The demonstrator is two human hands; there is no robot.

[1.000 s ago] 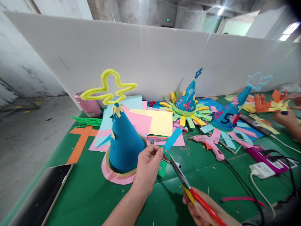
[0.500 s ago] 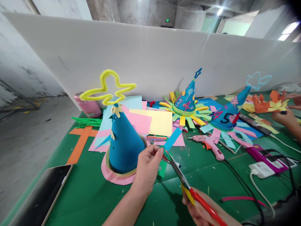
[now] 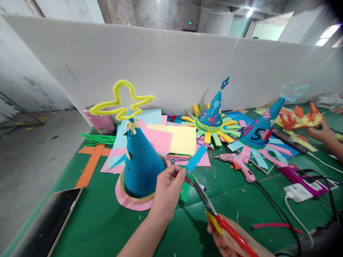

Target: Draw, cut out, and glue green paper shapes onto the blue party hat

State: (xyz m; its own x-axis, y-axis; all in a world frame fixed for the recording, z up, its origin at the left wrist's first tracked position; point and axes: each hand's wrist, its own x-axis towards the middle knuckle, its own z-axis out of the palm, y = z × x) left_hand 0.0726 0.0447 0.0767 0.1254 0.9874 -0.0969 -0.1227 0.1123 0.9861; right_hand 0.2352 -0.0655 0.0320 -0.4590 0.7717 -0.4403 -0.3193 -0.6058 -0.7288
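My left hand (image 3: 168, 187) is closed in a pinch at a small piece of green paper (image 3: 184, 167), mostly hidden by the fingertips. My right hand (image 3: 227, 237) grips scissors (image 3: 207, 200) with red and yellow handles. Their blade tips reach the green paper beside my left fingertips. Just behind lies a blue paper strip (image 3: 197, 157), and another green paper piece (image 3: 184, 192) shows below the blades. To the left of my left hand stands a blue cone hat (image 3: 143, 164) with a pink brim and a yellow pipe-cleaner shape (image 3: 124, 99) on its tip.
Two decorated cone hats (image 3: 213, 112) (image 3: 257, 130) stand further back. A pink glue gun (image 3: 238, 164), a purple power strip (image 3: 302, 178) and cables lie at right. A phone (image 3: 48, 221) is at front left. Another person's hand (image 3: 321, 132) holds an orange-yellow paper crown (image 3: 300, 117).
My hands and the scissors stay almost still. At the far right, the other person's hand and the orange-yellow paper crown have shifted, the crown a little to the left.
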